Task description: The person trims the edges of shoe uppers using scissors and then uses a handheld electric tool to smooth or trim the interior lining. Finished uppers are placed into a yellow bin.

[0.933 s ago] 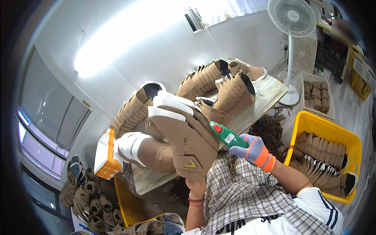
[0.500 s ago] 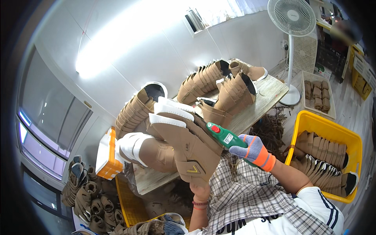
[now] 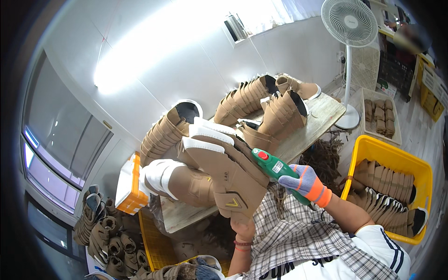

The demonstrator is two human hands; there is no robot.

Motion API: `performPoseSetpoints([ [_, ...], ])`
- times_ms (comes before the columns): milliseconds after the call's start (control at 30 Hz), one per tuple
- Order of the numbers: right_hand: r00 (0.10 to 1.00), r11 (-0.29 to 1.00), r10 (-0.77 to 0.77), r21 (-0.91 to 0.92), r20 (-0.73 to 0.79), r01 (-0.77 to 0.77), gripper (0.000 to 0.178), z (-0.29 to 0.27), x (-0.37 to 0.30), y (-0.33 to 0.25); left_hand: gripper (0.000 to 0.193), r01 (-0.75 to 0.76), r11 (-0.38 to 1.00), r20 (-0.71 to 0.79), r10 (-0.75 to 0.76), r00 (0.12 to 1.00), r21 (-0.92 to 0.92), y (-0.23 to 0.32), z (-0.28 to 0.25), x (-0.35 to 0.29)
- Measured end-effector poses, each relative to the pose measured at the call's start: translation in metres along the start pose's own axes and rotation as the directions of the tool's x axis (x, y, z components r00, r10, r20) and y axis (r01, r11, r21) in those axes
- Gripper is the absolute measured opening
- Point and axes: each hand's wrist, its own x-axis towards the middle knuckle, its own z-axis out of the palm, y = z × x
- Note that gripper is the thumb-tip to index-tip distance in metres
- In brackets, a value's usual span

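Head view: the person's left hand point(image 3: 242, 228) grips from below a tan boot point(image 3: 228, 175) with white-edged sole, held raised above the wooden table point(image 3: 308, 133). The gloved right hand point(image 3: 305, 182) is closed around a green handheld tool point(image 3: 275, 169) whose tip meets the boot's side. Stacked tan boots point(image 3: 163, 133) lie on the table; a yellow crate point(image 3: 396, 161) stands at the right.

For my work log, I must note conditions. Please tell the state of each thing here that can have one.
Tan boot: held up by the left hand.
Green tool: gripped by the gloved right hand, tip at the boot.
Fan: upright; running or not, cannot tell.
Yellow crate: holds boot uppers.
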Motion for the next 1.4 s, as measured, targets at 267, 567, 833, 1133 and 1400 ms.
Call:
performPoseSetpoints([
  [267, 1.0, 1.0, 0.018, -0.004, 0.004, -0.018, 0.033, -0.007, -0.003, 0.007, 0.01, 0.015, 1.0, -0.003, -0.015, 1.0, 0.023, 0.001, 0.002, 0.008],
  [567, 0.999, 1.0, 0.023, -0.012, -0.028, -0.023, 0.032, -0.004, -0.003, 0.004, 0.019, -0.031, 0.999, 0.04, 0.03, 0.999, 0.024, -0.009, 0.001, 0.001],
  [833, 0.999, 0.999, 0.014, -0.044, -0.048, -0.017, 0.033, -0.007, -0.003, 0.005, 0.01, -0.011, 0.999, 0.037, 0.009, 0.999, 0.032, -0.003, 0.001, 0.005],
  [1133, 0.998, 0.999, 0.05, -0.01, -0.036, -0.05, 0.031, -0.005, -0.002, -0.002, 0.012, -0.054, 0.999, 0.021, 0.054, 0.998, 0.007, -0.009, 0.005, 0.0],
  [1400, 0.999, 1.0, 0.019, -0.008, -0.027, -0.019, 0.03, -0.002, 0.001, 0.0, 0.013, -0.069, 0.997, 0.063, 0.066, 0.996, 0.039, -0.01, 0.0, -0.006],
])
